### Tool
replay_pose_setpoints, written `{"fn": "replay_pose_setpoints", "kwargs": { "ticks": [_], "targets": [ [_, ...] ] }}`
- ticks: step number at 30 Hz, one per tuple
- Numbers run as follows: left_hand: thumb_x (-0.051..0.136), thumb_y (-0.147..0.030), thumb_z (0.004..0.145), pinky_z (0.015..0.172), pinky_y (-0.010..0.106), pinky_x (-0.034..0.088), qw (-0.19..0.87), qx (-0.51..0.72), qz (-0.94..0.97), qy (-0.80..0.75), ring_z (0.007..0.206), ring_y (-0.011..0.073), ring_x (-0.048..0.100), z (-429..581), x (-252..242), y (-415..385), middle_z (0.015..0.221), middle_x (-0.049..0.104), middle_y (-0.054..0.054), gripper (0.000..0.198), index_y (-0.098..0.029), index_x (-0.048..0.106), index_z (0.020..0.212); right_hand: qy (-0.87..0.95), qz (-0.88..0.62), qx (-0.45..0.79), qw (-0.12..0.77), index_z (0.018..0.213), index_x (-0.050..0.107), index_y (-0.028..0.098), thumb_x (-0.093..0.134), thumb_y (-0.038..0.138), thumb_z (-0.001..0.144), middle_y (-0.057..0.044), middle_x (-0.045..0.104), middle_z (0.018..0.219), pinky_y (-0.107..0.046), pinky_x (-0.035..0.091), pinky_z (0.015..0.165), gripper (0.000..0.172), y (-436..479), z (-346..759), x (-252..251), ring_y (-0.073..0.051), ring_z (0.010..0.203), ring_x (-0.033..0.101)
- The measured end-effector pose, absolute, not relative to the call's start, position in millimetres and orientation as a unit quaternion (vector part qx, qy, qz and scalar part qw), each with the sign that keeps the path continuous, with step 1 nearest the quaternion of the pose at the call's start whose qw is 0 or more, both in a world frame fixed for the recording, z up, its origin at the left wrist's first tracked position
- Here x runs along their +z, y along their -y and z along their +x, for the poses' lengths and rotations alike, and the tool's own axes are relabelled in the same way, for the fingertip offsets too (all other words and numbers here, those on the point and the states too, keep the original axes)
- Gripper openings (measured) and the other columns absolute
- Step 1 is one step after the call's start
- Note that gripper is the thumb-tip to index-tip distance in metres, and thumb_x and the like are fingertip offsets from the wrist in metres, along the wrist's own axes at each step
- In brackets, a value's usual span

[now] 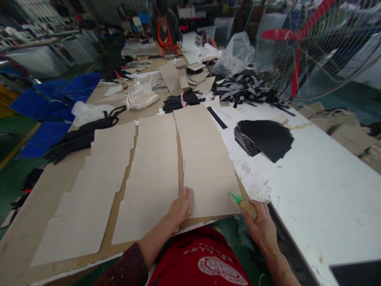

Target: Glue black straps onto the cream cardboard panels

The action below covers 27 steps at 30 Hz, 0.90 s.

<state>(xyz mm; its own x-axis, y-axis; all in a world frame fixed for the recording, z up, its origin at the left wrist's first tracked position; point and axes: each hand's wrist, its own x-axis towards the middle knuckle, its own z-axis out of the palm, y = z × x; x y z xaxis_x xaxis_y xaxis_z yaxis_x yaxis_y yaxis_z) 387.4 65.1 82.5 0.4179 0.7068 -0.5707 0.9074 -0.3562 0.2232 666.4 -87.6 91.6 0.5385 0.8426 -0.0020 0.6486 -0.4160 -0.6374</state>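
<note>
Dispensing seems in hand on the flat, beige, card-like panel [212, 198] at near right.
The right hand [260, 224] grips a tan squeeze bottle [249, 209], its green nozzle [238, 198] over the panel's right side; the open left hand [181, 204] rests at the left edge. The next move likely calls for a controlled squeeze.

Holding a bottle [249, 209] in the right hand [262, 224], with its green nozzle [237, 197] over the cards [211, 192], and touching them at one edge with the left hand [180, 205]. Spread over the table [64, 171] in three overlapping columns, left of a black stack [266, 137]. Farther back, facing a person [175, 31] in an orange apron [169, 44], with a red-bladed fan [297, 36] at right.
</note>
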Motion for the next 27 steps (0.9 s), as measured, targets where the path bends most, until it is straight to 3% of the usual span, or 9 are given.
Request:
{"fn": "replay_pose_setpoints", "kwargs": {
  "ticks": [4,8,14,17,21,27],
  "targets": [
    [0.065,-0.011,0.071,0.108,0.037,0.044,0.267,-0.19,0.799,-0.505,0.134,0.0297,0.048,388,86,-66,0.165,0.005,0.014,0.095,-0.026,0.014,0.15,0.464,-0.832,0.159,0.26,0.111,0.057,0.027,0.052,0.056,0.086,-0.007,0.059,0.109,-0.037,0.05,0.07,0.039,86,670,106,-0.024,0.086,0.062],
    [0.067,-0.012,0.071,0.11,0.036,0.04,0.275,-0.186,0.798,-0.503,0.138,0.0293,0.044,387,84,-67,0.165,0.005,0.014,0.097,-0.026,0.013,0.151,0.45,-0.827,0.204,0.269,0.11,0.057,0.027,0.056,0.054,0.084,-0.006,0.06,0.107,-0.036,0.049,0.072,0.038,89,673,110,-0.023,0.085,0.062],
    [0.067,-0.011,0.069,0.109,0.036,0.042,0.277,-0.183,0.795,-0.508,0.135,0.0291,0.046,386,83,-67,0.165,0.004,0.013,0.1,-0.027,0.012,0.151,0.409,-0.813,0.234,0.342,0.11,0.059,0.024,0.061,0.056,0.08,-0.006,0.061,0.108,-0.038,0.048,0.082,0.044,86,663,89,-0.025,0.097,0.061],
    [0.07,-0.012,0.067,0.107,0.034,0.043,0.278,-0.179,0.794,-0.51,0.131,0.0289,0.051,387,86,-69,0.164,0.006,0.013,0.102,-0.026,0.013,0.151,0.3,-0.815,0.271,0.416,0.112,0.059,0.022,0.067,0.06,0.072,-0.005,0.065,0.101,-0.038,0.049,0.08,0.056,76,658,79,-0.026,0.092,0.061],
    [0.074,-0.013,0.063,0.101,0.032,0.047,0.282,-0.17,0.792,-0.514,0.122,0.0278,0.058,389,91,-73,0.162,0.012,0.015,0.106,-0.023,0.015,0.15,0.208,-0.808,0.282,0.474,0.115,0.057,0.02,0.069,0.061,0.07,-0.005,0.064,0.096,-0.037,0.049,0.076,0.062,54,659,82,-0.024,0.085,0.06],
    [0.082,-0.014,0.056,0.092,0.031,0.051,0.289,-0.159,0.788,-0.52,0.108,0.0249,0.065,390,91,-79,0.155,0.028,0.014,0.099,-0.024,0.029,0.139,0.324,-0.806,0.238,0.435,0.113,0.058,0.019,0.068,0.059,0.069,-0.008,0.063,0.104,-0.041,0.047,0.085,0.06,17,671,85,-0.027,0.095,0.058]
  ]
}}
